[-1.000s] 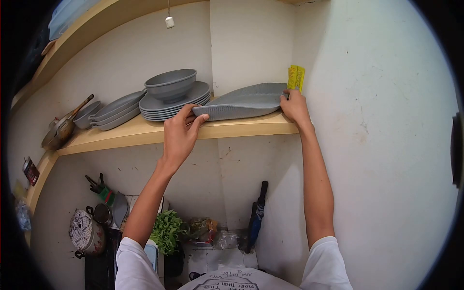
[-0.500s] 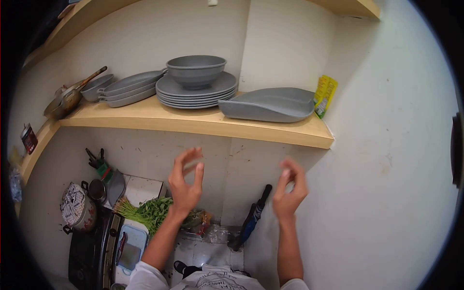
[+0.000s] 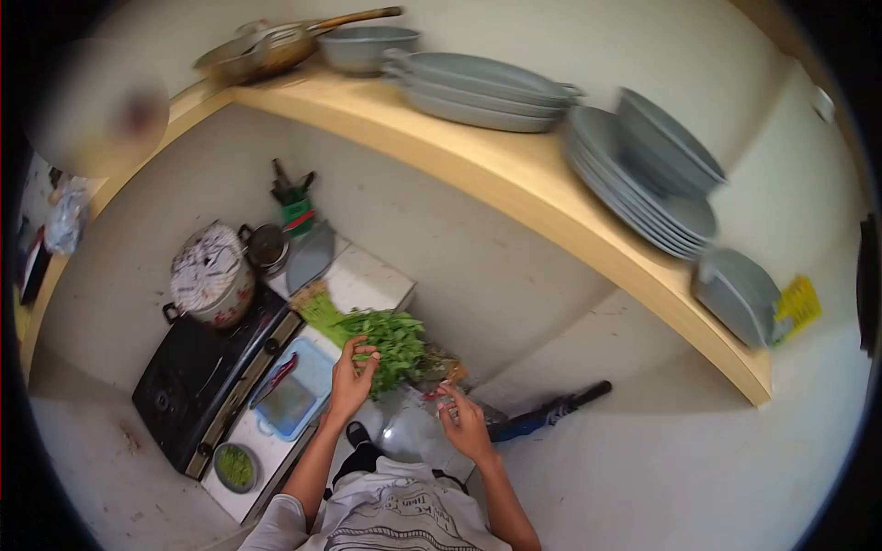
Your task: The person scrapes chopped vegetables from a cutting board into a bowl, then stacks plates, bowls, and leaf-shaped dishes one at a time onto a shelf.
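Observation:
My left hand (image 3: 352,378) is raised in front of the counter, with its fingers loosely curved and apart and nothing in them. Behind its fingertips lies a bunch of leafy greens (image 3: 390,344), stems pointing to the left. My right hand (image 3: 467,427) hovers to the right, fingers bent and parted, with no object visible in it. Past its fingertips are plastic packets (image 3: 446,369), partly hidden. Left of my left hand, a light-blue tray (image 3: 315,404) holds red chillies (image 3: 287,367). Near it stands a small bowl of chopped greens (image 3: 236,467).
A black stove (image 3: 175,376) carries a cloth-topped pot (image 3: 225,298). Knives stand in a green holder (image 3: 297,216). Overhead, a wooden shelf (image 3: 478,170) bears grey plates (image 3: 634,202), oval dishes (image 3: 487,92) and a pan (image 3: 266,55). An umbrella (image 3: 551,411) leans by the wall.
The view has swung left and tilted, bringing more of the stove and counter into sight. Both hands have come down from below the shelf to in front of the greens and packets.

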The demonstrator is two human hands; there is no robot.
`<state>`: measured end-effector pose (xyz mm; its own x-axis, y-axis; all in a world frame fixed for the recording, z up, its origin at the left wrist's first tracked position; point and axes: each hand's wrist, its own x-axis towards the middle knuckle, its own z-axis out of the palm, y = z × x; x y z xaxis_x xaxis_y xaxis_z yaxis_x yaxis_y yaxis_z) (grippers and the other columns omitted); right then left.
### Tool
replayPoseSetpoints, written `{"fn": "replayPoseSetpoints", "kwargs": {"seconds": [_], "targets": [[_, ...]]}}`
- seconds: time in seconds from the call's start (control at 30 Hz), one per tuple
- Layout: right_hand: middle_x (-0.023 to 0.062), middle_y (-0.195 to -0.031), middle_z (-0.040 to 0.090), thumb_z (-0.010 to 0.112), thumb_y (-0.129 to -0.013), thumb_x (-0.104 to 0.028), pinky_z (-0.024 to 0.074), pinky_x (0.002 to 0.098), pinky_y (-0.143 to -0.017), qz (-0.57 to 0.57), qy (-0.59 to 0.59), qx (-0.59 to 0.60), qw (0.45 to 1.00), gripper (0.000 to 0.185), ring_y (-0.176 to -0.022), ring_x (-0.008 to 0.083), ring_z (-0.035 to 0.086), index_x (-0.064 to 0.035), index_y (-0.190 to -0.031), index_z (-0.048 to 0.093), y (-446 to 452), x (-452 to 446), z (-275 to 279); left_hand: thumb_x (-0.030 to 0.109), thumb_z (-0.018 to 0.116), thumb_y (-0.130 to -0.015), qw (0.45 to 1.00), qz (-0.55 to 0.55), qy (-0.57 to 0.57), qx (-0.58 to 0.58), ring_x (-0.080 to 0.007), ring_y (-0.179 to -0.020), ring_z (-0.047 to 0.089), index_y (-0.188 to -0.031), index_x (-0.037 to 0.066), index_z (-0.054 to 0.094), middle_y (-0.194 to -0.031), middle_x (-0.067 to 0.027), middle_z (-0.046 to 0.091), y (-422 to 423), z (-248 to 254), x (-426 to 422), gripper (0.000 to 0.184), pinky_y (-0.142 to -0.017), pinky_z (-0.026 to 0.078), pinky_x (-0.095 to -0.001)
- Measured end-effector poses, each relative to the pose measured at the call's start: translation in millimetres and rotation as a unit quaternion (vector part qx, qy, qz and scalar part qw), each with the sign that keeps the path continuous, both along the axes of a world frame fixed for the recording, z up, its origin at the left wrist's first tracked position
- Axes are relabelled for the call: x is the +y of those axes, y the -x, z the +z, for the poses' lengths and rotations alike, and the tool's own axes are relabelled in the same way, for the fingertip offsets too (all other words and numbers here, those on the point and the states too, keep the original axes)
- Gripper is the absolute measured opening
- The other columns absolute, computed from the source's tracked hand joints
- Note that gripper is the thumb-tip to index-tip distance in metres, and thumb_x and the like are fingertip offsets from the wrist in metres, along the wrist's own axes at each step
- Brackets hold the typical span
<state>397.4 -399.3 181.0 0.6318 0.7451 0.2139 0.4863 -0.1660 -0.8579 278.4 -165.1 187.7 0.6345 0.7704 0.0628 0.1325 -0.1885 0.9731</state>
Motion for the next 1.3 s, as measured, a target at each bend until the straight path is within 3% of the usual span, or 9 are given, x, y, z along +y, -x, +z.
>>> {"fn": "replayPoseSetpoints", "kwargs": {"seconds": [0.13,0.47,0.77,0.8,0.9,1.0,1.1,1.2,1.3], "targets": [[0.0162,-0.122,0.072,0.063,-0.098,-0.008,0.0569,0.0351,-0.078,0.076,0.068,0.006,0.995,0.039,-0.096,0.0254,0.073,-0.0011,-0.136,0.057,5.2,67.4,-27.0,0.02,0.064,-0.102,0.998,0.021,0.045,0.05,-0.0193,-0.089,0.072,-0.135,0.004,0.055,-0.116,-0.0121,0.07,46.6,-15.5,47.3,0.038,-0.076,0.057,-0.0317],[0.0209,-0.116,0.072,0.062,-0.096,-0.008,0.0568,0.0418,-0.08,0.184,0.121,0.041,0.975,0.033,-0.093,0.0342,0.072,0.0027,-0.127,0.062,29.9,216.9,-44.7,0.016,0.062,-0.102,0.991,0.063,0.114,0.021,-0.0197,-0.088,0.073,-0.13,0.002,0.058,-0.108,-0.0131,0.072,120.7,-90.2,137.9,0.031,-0.073,0.056,-0.0311],[0.0149,-0.112,0.075,0.061,-0.1,-0.011,0.053,0.0307,-0.068,0.18,0.143,0.117,0.966,0.027,-0.086,0.0182,0.071,0.0015,-0.124,0.066,10.1,286.5,-71.5,0.018,0.06,-0.104,0.97,0.063,0.235,-0.012,-0.0181,-0.091,0.071,-0.131,0.003,0.056,-0.112,-0.0115,0.072,109.7,-131.6,190.9,0.031,-0.077,0.055,-0.0305],[0.0145,-0.112,0.075,0.061,-0.101,-0.012,0.0527,0.0296,-0.067,0.179,0.149,0.127,0.964,0.027,-0.085,0.0165,0.071,0.0014,-0.124,0.066,0.3,295.0,-78.1,0.026,0.058,-0.107,0.967,0.053,0.25,0.014,-0.0185,-0.098,0.07,-0.132,0.004,0.056,-0.119,-0.0117,0.072,103.6,-129.5,198.1,0.033,-0.084,0.056,-0.0326],[0.0101,-0.108,0.075,0.059,-0.103,-0.014,0.0523,0.0264,-0.069,0.182,0.124,0.164,0.962,0.027,-0.081,0.0138,0.069,0.0007,-0.124,0.066,-32.6,329.9,-103.3,0.02,0.059,-0.106,0.94,0.079,0.331,-0.033,-0.0178,-0.094,0.07,-0.13,0.003,0.057,-0.112,-0.0109,0.071,75.3,-129.7,217.6,0.03,-0.079,0.056,-0.0314],[0.0077,-0.107,0.073,0.057,-0.105,-0.016,0.0522,0.0257,-0.071,0.168,0.107,0.243,0.95,0.027,-0.081,0.0146,0.068,0.0,-0.125,0.065,-60.3,377.6,-132.3,0.021,0.059,-0.106,0.938,0.101,0.328,-0.05,-0.0172,-0.096,0.069,-0.129,0.002,0.057,-0.114,-0.011,0.071,44.6,-124.1,246.9,0.03,-0.08,0.056,-0.0319],[0.0073,-0.11,0.071,0.054,-0.107,-0.018,0.0524,0.0261,-0.072,0.13,0.149,0.328,0.924,0.027,-0.084,0.0153,0.068,-0.0009,-0.126,0.063,-82.8,432.0,-157.7,0.019,0.06,-0.105,0.96,0.12,0.233,-0.096,-0.0167,-0.096,0.069,-0.127,-0.001,0.058,-0.115,-0.0111,0.072,14.1,-150.0,288.0,0.029,-0.081,0.057,-0.0316],[0.0076,-0.115,0.07,0.052,-0.107,-0.02,0.0532,0.0289,-0.076,0.115,0.169,0.397,0.895,0.027,-0.088,0.0163,0.068,-0.0029,-0.126,0.061,-104.2,485.8,-180.4,0.016,0.063,-0.101,0.983,0.132,0.104,-0.073,-0.0196,-0.096,0.07,-0.124,-0.003,0.06,-0.111,-0.0149,0.072,-13.2,-163.4,334.7,0.03,-0.08,0.056,-0.0322],[0.0067,-0.113,0.07,0.051,-0.104,-0.021,0.0535,0.0329,-0.082,0.101,0.185,0.399,0.892,0.027,-0.094,0.0176,0.069,-0.0053,-0.124,0.061,-120.0,533.7,-199.5,0.018,0.067,-0.096,0.978,0.189,0.078,0.037,-0.0276,-0.099,0.072,-0.123,-0.004,0.06,-0.106,-0.0206,0.072,-31.9,-154.9,364.5,0.035,-0.086,0.056,-0.0382]]}}
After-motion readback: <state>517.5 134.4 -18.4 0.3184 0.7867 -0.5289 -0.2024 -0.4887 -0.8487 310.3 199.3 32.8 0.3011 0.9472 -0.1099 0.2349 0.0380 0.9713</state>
